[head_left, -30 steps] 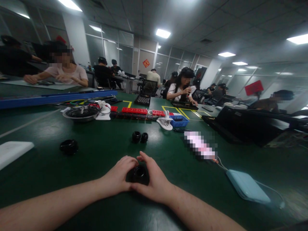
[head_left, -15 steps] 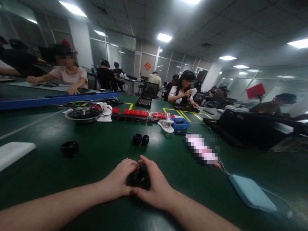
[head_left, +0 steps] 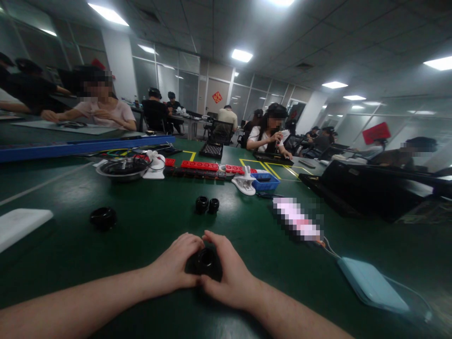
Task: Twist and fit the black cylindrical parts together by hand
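My left hand (head_left: 176,261) and my right hand (head_left: 231,270) curve around a glossy black ring-shaped fitting (head_left: 206,258) at the table's front middle. Its round hole faces up toward me. Both hands are closed about its sides, with the fingertips almost meeting beyond it and the thumbs close together on the near side. The exact contact is partly hidden in shadow. Farther up the table, a black ring-shaped piece (head_left: 202,204) stands beside a smaller black ring (head_left: 213,205). Another wide black ring (head_left: 103,218) lies apart on the left.
Behind are a metal bowl (head_left: 122,169) with cables, a row of red blocks (head_left: 199,165), a white clamp (head_left: 244,182) and a blue tray (head_left: 265,183). A light-blue power bank (head_left: 374,284) with a cable lies right; a white slab (head_left: 23,226) left. Other people sit beyond.
My right thumb has shifted slightly away from my left thumb. The black fitting stays between my hands. At far left, another person's hand has lifted off the table.
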Demonstrator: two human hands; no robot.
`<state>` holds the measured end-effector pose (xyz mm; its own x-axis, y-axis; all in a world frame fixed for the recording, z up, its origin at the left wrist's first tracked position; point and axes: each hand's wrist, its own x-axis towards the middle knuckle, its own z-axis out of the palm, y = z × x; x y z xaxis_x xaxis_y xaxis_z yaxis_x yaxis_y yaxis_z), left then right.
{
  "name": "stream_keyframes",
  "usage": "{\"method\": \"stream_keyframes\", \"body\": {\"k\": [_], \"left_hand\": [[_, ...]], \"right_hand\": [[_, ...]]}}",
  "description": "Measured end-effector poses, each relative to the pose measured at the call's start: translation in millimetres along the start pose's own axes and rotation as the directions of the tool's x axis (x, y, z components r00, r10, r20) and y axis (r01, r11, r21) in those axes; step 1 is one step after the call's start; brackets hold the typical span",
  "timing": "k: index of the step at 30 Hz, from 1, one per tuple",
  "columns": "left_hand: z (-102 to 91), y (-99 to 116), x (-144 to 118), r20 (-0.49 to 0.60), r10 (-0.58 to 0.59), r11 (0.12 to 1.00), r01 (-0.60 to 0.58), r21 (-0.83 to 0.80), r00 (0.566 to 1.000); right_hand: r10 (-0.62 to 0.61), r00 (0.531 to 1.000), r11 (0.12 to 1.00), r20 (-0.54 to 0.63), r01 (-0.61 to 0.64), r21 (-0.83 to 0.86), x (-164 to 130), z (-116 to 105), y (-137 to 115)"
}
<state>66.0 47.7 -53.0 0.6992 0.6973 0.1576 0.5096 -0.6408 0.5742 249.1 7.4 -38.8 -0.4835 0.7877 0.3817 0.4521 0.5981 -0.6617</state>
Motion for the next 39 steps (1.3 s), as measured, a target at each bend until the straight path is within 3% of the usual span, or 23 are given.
{"method": "stream_keyframes", "body": {"k": [5,12,19,27,34,39], "left_hand": [[1.6,-2.1,0.2,-0.007,0.005,1.0,-0.005,-0.007,1.0],[0.4,0.4,0.0,-0.015,0.001,1.0,-0.001,-0.002,1.0],[0.9,-0.6,0.4,-0.011,0.004,1.0,-0.004,-0.005,1.0],[1.3,-2.2,-0.8,-0.022,0.013,1.0,-0.013,-0.01,1.0],[1.8,-2.4,-0.5,-0.006,-0.008,1.0,0.008,-0.014,1.0],[1.8,-1.9,-0.9,-0.012,0.009,1.0,-0.009,-0.013,1.0]], "right_hand": [[0.123,0.992,0.992,-0.022,-0.123,-0.022,1.6,2.7,0.9],[0.0,1.0,0.999,-0.001,0.0,0.035,-1.5,0.8,0.9],[0.151,0.989,0.988,0.002,-0.151,-0.01,2.1,1.2,-0.9],[0.02,1.0,0.999,0.007,-0.02,0.034,-1.8,0.4,-1.5],[0.138,0.99,0.99,0.009,-0.138,-0.005,1.8,1.1,-1.5],[0.065,0.998,0.997,-0.007,-0.065,0.049,0.5,0.0,-2.9]]}}
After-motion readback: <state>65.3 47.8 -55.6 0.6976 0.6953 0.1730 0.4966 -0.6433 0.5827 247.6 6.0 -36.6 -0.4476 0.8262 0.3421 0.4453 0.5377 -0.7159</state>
